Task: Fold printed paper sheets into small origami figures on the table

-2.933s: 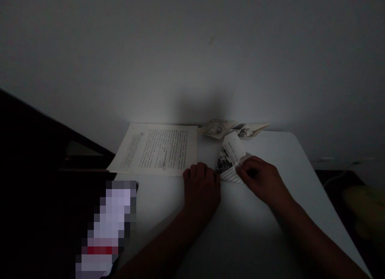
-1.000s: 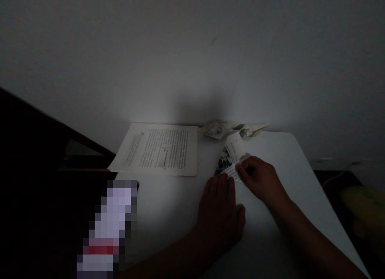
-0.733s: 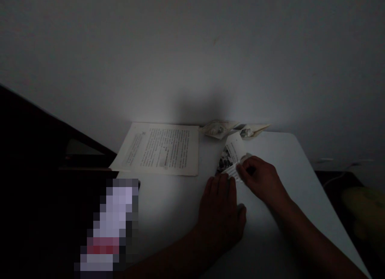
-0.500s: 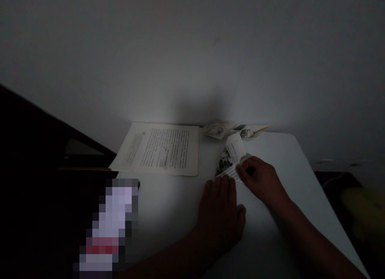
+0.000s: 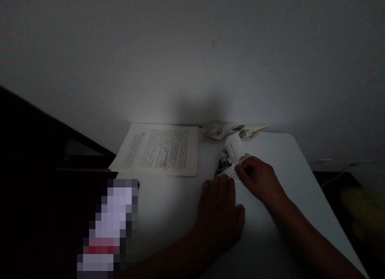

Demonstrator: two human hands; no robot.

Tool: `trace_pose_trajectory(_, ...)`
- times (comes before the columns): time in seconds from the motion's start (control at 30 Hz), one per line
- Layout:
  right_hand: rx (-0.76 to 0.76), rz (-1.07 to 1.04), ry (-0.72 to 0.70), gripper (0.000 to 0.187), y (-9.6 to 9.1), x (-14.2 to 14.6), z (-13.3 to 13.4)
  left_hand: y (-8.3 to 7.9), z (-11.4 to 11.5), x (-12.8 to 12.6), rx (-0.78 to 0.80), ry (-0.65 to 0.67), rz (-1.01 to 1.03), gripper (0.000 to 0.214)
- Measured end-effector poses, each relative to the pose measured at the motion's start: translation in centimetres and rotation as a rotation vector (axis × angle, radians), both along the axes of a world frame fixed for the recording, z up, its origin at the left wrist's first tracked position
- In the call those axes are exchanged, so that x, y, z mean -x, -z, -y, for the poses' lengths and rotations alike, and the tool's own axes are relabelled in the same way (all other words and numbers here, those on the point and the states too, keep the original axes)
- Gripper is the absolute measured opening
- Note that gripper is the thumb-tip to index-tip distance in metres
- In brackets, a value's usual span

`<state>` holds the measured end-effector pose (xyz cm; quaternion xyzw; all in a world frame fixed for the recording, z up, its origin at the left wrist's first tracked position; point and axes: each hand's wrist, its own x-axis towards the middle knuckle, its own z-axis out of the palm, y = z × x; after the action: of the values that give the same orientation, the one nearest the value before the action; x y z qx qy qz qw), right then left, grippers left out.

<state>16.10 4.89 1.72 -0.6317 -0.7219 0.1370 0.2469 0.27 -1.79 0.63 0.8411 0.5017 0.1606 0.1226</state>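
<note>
A folded piece of printed paper [image 5: 231, 154], with a dark picture on its left part, lies on the white table. My left hand [image 5: 219, 210] rests flat, palm down, its fingertips over the paper's lower edge. The thumb points away from the other fingers. At the paper's right side, my right hand [image 5: 260, 178] has its thumb and fingers pinched on a corner or flap, whose tip is partly hidden. Behind the paper, against the wall, stand two folded paper shapes, a left one [image 5: 217, 130] and a right one [image 5: 254, 130], pointed like small boats.
Flat printed pages [image 5: 168, 150] lie at the table's back left. A pixelated bright oblong object [image 5: 111, 218] is at the left edge. The white table [image 5: 279, 144] meets a grey wall [image 5: 192, 62]. Right of the table, a dim yellowish object [image 5: 365, 210] sits lower down.
Almost nothing differs. Both hands keep their places on the folded paper, with only a very slight shift of the view.
</note>
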Motion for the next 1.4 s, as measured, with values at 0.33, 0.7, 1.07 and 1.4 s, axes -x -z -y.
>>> trace_pose_trajectory(0.33, -0.007, 0.035, -0.002, 0.022, 0.06, -0.06, 0.04, -0.14, -0.19, 0.02, -0.008, 0.005, -0.003, 0.055)
trace_pose_trajectory(0.7, -0.005, 0.029, 0.002, 0.022, 0.11, -0.04, 0.07, 0.27, -0.16, 0.13, -0.008, 0.001, -0.005, 0.057)
trace_pose_trajectory(1.07, -0.021, 0.035, -0.002, 0.022, 0.28, -0.11, 0.05, 0.25, -0.12, 0.13, -0.019, 0.004, 0.003, 0.059)
trace_pose_trajectory(1.4, -0.008, 0.040, 0.002, 0.022, 0.01, -0.07, 0.06, -0.10, -0.27, 0.16, 0.011, 0.002, 0.008, 0.059)
